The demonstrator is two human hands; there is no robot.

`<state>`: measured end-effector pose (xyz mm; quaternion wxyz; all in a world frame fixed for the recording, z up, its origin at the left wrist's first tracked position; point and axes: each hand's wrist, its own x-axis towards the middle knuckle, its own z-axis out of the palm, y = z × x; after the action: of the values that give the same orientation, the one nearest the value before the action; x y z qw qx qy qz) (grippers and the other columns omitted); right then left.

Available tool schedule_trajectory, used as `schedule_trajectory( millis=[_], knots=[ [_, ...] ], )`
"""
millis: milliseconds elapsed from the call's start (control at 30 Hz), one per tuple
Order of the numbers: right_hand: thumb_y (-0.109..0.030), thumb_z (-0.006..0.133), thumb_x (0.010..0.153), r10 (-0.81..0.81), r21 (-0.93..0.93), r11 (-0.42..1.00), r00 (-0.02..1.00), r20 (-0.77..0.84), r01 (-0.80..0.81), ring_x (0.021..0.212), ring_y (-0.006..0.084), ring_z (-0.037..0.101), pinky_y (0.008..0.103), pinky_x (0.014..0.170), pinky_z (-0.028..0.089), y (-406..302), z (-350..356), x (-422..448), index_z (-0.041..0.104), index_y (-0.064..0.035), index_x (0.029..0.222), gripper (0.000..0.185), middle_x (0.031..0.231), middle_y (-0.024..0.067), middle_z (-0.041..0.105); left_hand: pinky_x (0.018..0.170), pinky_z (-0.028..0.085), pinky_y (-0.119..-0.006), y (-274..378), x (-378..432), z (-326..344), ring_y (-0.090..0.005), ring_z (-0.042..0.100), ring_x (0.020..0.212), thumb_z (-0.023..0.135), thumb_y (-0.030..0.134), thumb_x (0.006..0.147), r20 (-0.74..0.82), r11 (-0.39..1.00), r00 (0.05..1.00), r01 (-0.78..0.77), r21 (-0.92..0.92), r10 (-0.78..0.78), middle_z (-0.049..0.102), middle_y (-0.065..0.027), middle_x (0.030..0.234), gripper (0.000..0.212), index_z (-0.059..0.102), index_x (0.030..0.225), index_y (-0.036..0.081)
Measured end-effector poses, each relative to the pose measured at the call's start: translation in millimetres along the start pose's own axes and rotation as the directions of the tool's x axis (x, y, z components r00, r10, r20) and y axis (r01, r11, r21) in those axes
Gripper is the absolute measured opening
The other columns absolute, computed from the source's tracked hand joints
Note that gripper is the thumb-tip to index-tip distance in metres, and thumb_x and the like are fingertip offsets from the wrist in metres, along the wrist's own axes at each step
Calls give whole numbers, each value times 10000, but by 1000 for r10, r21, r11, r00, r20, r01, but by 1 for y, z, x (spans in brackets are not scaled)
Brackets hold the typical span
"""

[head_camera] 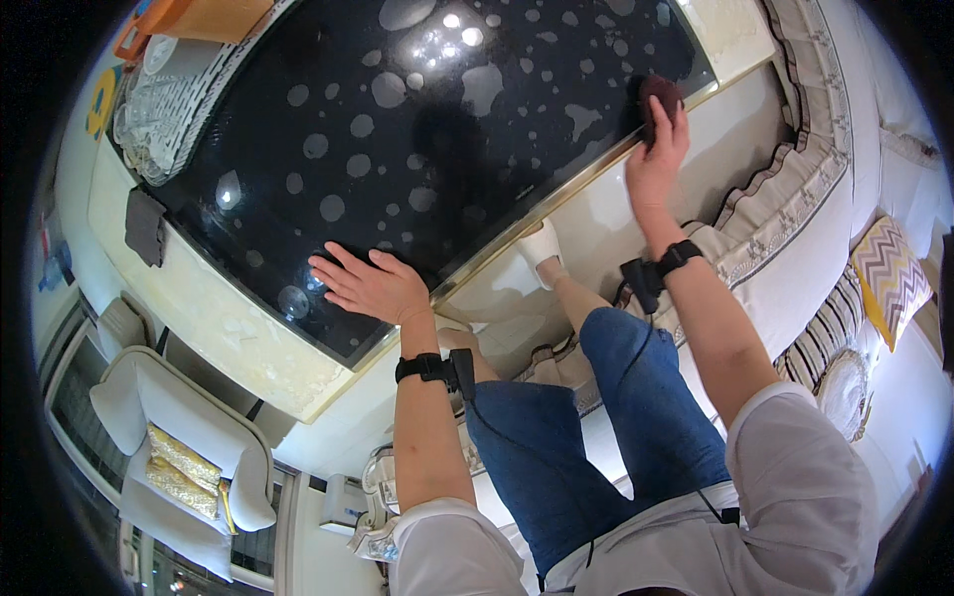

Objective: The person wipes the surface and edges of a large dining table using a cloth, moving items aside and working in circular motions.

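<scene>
My left hand (373,284) rests palm down near the front left corner of a glossy black tabletop (492,171), holding nothing. Pale round spots, of a pattern or of liquid I cannot tell, are scattered over that surface. Toward the far right, my right hand (658,160) has its fingers on a dark maroon cloth or pad (660,100), pressed against the table near its gilt edge. The cloth's underside is hidden. A folded dark grey cloth (145,227) lies over the cream border at the left.
A white slatted basket (201,112) with clear glasses (141,123) stands at the back left, beside an orange-brown box (205,18). A cream sofa with a ruffled cover (797,201) runs along the right. A pale armchair (194,417) stands at lower left.
</scene>
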<state>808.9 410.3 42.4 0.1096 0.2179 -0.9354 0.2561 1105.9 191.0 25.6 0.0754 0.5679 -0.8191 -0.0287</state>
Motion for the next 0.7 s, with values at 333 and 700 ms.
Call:
schedule_trajectory(
  millis=[333,700],
  knots=[
    [181,508,725,64,154,984,985,160,-89,1456,463,334,534,1222,250,-155,18,-167,615,-134,1387,741,1580,211,376,1217,157,-618,-7,-1,3,-431,180,1550,347,379,1076,18,999,1000,-17,-43,18,218,-242,1671,600,361,1577,48],
    [95,577,772,-381,504,840,879,287,200,1368,426,463,506,1158,382,-236,18,-182,639,-94,1350,612,1448,192,536,1222,197,-535,-118,31,-52,-476,245,1510,472,272,1053,-20,882,979,-191,-430,203,227,-311,1641,595,354,1555,-25]
  ],
)
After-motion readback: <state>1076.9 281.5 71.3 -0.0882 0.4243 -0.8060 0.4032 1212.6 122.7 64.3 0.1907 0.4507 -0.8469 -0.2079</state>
